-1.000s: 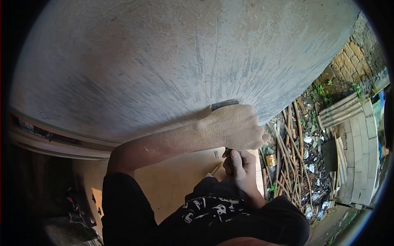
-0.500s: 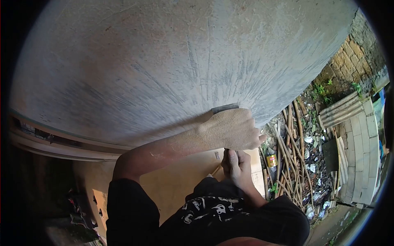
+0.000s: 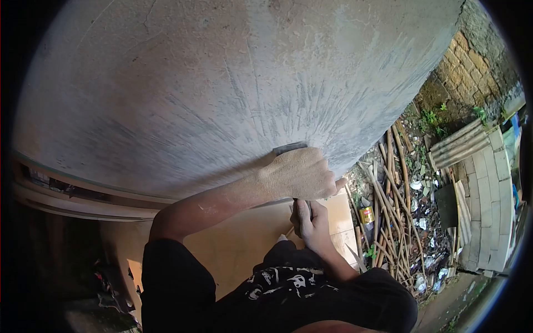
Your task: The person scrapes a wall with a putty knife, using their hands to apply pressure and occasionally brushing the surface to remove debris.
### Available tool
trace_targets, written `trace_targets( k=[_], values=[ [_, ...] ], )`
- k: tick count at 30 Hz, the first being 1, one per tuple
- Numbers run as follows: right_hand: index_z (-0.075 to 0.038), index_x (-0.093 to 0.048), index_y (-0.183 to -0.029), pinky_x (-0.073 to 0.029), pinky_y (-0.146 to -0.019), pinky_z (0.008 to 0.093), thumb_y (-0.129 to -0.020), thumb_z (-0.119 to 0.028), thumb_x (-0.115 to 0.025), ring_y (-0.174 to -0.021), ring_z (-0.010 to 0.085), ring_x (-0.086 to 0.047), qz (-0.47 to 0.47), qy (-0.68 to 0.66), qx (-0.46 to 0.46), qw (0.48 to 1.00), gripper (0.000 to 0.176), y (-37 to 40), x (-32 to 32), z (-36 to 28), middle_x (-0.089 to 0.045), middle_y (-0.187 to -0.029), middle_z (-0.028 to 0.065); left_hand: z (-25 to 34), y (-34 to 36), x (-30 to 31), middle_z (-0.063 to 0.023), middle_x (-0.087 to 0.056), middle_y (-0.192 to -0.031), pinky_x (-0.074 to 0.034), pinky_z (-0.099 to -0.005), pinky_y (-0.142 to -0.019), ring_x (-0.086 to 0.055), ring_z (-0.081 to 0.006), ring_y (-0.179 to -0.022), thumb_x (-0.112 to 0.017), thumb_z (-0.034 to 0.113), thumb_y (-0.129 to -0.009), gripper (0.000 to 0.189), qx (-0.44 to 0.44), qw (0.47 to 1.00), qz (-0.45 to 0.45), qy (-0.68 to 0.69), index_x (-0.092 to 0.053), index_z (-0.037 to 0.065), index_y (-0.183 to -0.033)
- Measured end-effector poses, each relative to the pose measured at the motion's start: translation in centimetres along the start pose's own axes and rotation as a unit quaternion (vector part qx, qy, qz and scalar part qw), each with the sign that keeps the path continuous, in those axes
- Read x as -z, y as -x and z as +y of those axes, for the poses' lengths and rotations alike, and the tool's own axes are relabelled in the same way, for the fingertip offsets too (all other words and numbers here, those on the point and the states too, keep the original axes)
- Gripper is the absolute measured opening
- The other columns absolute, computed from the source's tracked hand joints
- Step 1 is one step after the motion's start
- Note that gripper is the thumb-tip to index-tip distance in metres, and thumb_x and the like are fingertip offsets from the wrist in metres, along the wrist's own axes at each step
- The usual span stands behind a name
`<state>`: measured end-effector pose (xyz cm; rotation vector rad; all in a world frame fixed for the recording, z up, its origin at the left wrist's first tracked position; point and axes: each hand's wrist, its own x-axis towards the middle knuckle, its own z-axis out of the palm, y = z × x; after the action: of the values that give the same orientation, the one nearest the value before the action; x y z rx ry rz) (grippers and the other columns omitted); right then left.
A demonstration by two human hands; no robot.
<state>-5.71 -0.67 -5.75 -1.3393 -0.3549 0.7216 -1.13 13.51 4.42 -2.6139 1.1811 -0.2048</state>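
In front of me rises a grey, scratched wall (image 3: pixel 183 89) with dark streaks fanning out over it. My left hand (image 3: pixel 300 173), coated in pale dust, is closed over a flat-bladed scraper. The scraper's dark blade (image 3: pixel 290 147) shows past the knuckles, close against the wall; the rest is under the hand. Just below, my right hand (image 3: pixel 314 223) wraps round the dark lower end of what looks like the same scraper, thumb pointing up along it. The left fingers are mostly hidden behind the back of the hand.
Tan floor tiles (image 3: pixel 222 244) lie below. On the right, long sticks (image 3: pixel 391 205) and litter cover the ground, with a yellow can (image 3: pixel 367 215) among them. Beyond stand a corrugated sheet (image 3: pixel 461 145) and pale blocks (image 3: pixel 486 194). A ledge (image 3: pixel 83 197) runs at the left.
Both hands have shifted slightly left in view, with the scraper still held. The wall's marks have also slid left as the view turned. A pale pointed strip now shows beside my right forearm.
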Motion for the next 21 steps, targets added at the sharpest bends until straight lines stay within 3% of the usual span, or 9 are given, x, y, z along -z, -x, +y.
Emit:
trace_targets(
  k=[2, 4, 5, 7, 8, 14, 15, 16, 21],
  values=[
    [0.002, -0.051, -0.075, -0.035, -0.046, 0.0256, -0.099, -0.021, -0.047, -0.05, 0.0072, -0.043, -0.011, -0.019, -0.001, 1.0, 0.033, 0.5, -0.4, -0.9, -0.046, -0.054, -0.0008, -0.4, 0.1, 0.9, 0.0047, -0.045, -0.04, -0.034, -0.0268, -0.035, -0.043, -0.0082, -0.034, -0.063, 0.019, -0.081, 0.016, -0.012, 1.0, 0.002, -0.015, -0.066, 0.009, -0.093],
    [0.003, -0.053, -0.076, -0.036, -0.046, 0.0269, -0.098, -0.02, -0.049, -0.049, 0.0084, -0.044, -0.036, -0.027, -0.001, 0.999, 0.032, 0.6, -0.2, -2.2, -0.048, -0.054, 0.0006, -0.6, 0.0, 2.2, 0.0038, -0.042, -0.037, -0.033, -0.0263, -0.034, -0.041, -0.0085, -0.032, -0.063, 0.018, -0.082, 0.015, -0.008, 0.999, 0.034, -0.006, -0.065, 0.007, -0.072],
    [0.003, -0.053, -0.076, -0.036, -0.046, 0.0269, -0.098, -0.02, -0.049, -0.049, 0.0084, -0.044, -0.033, -0.03, -0.006, 0.999, 0.032, 0.2, -0.1, -2.7, -0.048, -0.054, 0.0006, -0.7, 0.1, 2.8, 0.0038, -0.042, -0.037, -0.033, -0.0263, -0.034, -0.041, -0.0085, -0.032, -0.063, 0.018, -0.082, 0.015, -0.01, 0.999, 0.032, -0.001, -0.065, 0.007, -0.072],
    [0.003, -0.054, -0.073, -0.036, -0.046, 0.0273, -0.098, -0.019, -0.05, -0.048, 0.0088, -0.044, -0.046, 0.048, 0.096, 0.993, 0.033, -1.0, -0.1, -3.5, -0.052, -0.054, 0.003, -1.6, 0.2, 3.9, 0.003, -0.04, -0.035, -0.032, -0.0258, -0.033, -0.039, -0.009, -0.031, -0.063, 0.018, -0.083, 0.031, 0.02, 0.999, 0.038, -0.033, -0.058, 0.007, -0.054],
    [-0.003, -0.047, -0.073, -0.029, -0.041, 0.0222, -0.101, -0.028, -0.044, -0.045, 0.0048, -0.039, -0.064, 0.041, 0.119, 0.99, 0.038, -1.5, -0.1, -3.0, -0.043, -0.053, -0.0021, -1.5, 0.0, 3.7, 0.0022, -0.038, -0.034, -0.033, -0.0259, -0.033, -0.038, -0.0098, -0.029, -0.063, 0.019, -0.084, 0.045, 0.028, 0.997, 0.037, -0.068, -0.05, 0.009, -0.043],
    [-0.004, -0.047, -0.072, -0.029, -0.04, 0.0223, -0.101, -0.029, -0.044, -0.042, 0.0051, -0.038, -0.001, 0.026, 0.068, 0.997, 0.038, -0.6, 1.0, 1.9, -0.043, -0.053, -0.002, 0.2, -0.9, -2.4, 0.0019, -0.042, -0.035, -0.035, -0.0285, -0.033, -0.039, -0.0112, -0.029, -0.062, 0.022, -0.085, 0.035, 0.01, 0.998, 0.055, -0.029, -0.061, 0.007, -0.053],
    [-0.004, -0.047, -0.072, -0.029, -0.04, 0.0222, -0.101, -0.029, -0.044, -0.042, 0.0053, -0.038, 0.01, 0.036, 0.048, 0.998, 0.038, -0.4, 1.2, 1.9, -0.044, -0.053, -0.002, 0.4, -1.1, -2.3, 0.0017, -0.043, -0.035, -0.035, -0.0289, -0.033, -0.039, -0.0114, -0.029, -0.062, 0.023, -0.085, 0.032, 0.007, 0.998, 0.054, -0.009, -0.064, 0.006, -0.057],
    [0.002, -0.052, -0.072, -0.035, -0.045, 0.0271, -0.098, -0.025, -0.049, -0.047, 0.0082, -0.043, 0.01, 0.044, 0.032, 0.998, 0.038, -0.2, 1.7, 1.5, -0.05, -0.054, 0.0028, 0.2, -1.1, -2.1, 0.0027, -0.042, -0.035, -0.035, -0.0289, -0.033, -0.039, -0.0111, -0.029, -0.062, 0.024, -0.084, 0.025, -0.015, 0.997, 0.081, -0.001, -0.068, 0.007, -0.066],
    [0.002, -0.052, -0.072, -0.034, -0.044, 0.0275, -0.099, -0.025, -0.049, -0.046, 0.0087, -0.042, -0.019, 0.01, 0.042, 0.999, 0.038, -0.9, 1.1, -2.1, -0.049, -0.053, 0.003, -1.3, -1.4, 2.0, 0.0041, -0.04, -0.037, -0.033, -0.0272, -0.033, -0.04, -0.0098, -0.031, -0.063, 0.022, -0.082, 0.015, -0.026, 0.997, 0.057, -0.038, -0.07, 0.009, -0.08]
  ],
)
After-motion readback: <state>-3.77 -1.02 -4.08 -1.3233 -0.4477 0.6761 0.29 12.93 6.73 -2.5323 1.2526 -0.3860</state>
